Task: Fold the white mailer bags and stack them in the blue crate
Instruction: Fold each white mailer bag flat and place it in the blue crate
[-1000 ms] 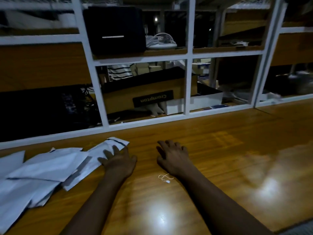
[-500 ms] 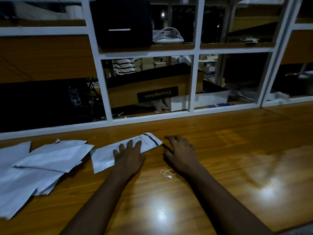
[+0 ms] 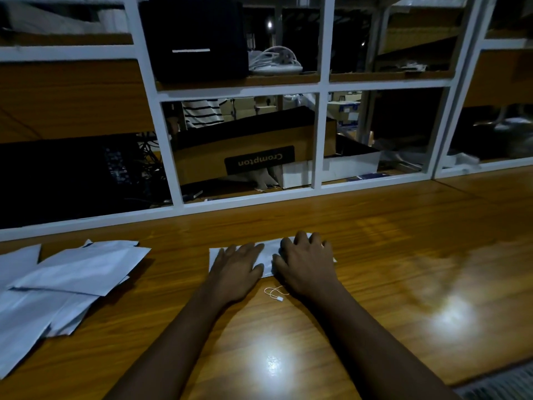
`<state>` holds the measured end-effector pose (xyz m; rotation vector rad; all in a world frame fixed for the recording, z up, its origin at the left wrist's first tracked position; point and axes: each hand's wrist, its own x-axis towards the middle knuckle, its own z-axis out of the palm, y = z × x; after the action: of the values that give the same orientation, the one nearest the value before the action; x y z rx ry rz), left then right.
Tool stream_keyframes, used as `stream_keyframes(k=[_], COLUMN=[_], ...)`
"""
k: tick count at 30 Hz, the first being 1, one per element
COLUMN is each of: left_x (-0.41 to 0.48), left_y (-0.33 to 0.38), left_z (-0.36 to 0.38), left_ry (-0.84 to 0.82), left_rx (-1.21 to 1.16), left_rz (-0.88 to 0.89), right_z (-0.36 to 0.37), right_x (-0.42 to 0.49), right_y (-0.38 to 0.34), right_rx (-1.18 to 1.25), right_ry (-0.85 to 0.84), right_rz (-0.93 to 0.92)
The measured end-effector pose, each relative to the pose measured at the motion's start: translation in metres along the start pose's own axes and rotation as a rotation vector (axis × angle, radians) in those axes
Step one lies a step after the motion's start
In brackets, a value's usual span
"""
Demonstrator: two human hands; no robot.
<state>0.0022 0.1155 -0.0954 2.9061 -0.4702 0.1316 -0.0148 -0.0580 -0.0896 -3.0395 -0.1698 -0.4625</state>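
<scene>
My left hand [image 3: 236, 269] lies flat, fingers straight, pressing the left end of one white mailer bag [image 3: 268, 252] on the tabletop [image 3: 389, 255]. My right hand [image 3: 305, 264] arches over its right end; I cannot tell whether those fingers grip the edge. A loose pile of bags [image 3: 80, 269] lies well apart to my left.

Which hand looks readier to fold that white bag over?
Probably the right hand: its fingers arch over the right end of the mailer bag, placed to lift it, while the left hand lies flat, pinning the other end.
</scene>
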Motion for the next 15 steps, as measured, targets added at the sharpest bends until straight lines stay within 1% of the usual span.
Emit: stream_keyframes(k=[2, 4, 6, 7, 11, 13, 15], left_x=[0.002, 0.004, 0.008, 0.011, 0.027, 0.038, 0.05], left_y=[0.01, 0.019, 0.025, 0.027, 0.047, 0.062, 0.078], left_z=[-0.004, -0.007, -0.005, -0.004, -0.002, -0.002, 0.001], left_ry=[0.047, 0.085, 0.095, 0.097, 0.095, 0.093, 0.07], left_rx=[-0.071, -0.12, -0.114, -0.098, -0.033, -0.036, -0.024], left_rz=[0.066, 0.104, 0.116, 0.113, 0.083, 0.112, 0.153], right_z=[-0.001, 0.001, 0.006, 0.008, 0.008, 0.006, 0.004], right_x=[0.0, 0.001, 0.002, 0.003, 0.001, -0.003, -0.008], right_y=[0.005, 0.013, 0.022, 0.028, 0.057, 0.074, 0.089], right_rx=[0.019, 0.05, 0.037, 0.027, 0.041, -0.035, -0.09], right_ry=[0.013, -0.065, -0.17, -0.195, -0.16, -0.124, -0.073], right_rz=[-0.006, -0.037, -0.063, -0.057, 0.116, 0.21, 0.261])
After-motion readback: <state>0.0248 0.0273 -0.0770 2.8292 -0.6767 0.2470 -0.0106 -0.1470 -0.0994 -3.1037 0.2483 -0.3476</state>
